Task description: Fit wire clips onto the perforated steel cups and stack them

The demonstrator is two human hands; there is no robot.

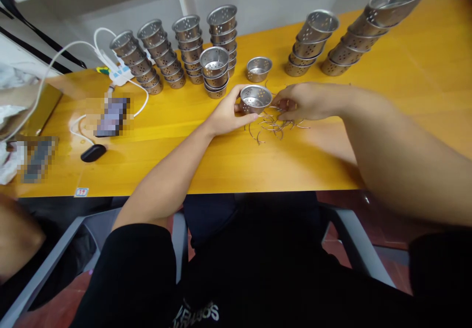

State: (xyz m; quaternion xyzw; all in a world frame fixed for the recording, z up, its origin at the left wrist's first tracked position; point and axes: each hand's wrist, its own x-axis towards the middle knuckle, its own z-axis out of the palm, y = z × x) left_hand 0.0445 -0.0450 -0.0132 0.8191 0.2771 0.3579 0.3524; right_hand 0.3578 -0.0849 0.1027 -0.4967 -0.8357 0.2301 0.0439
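Hands meet mid-table: left hand [226,114] grips 1 perforated metal cup [255,99], right hand [304,102] pinches wire hooks [273,125].

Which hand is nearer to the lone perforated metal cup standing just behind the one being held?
Right, narrowly. The right hand lies just in front and to the right of the lone perforated cup. The left hand, gripping the held cup, sits farther forward and left.

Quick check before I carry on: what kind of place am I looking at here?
Probably a small assembly workbench: a yellow wooden table lined with stacks of perforated metal cups, the left hand holding one cup, the right hand over a pile of wire hooks.
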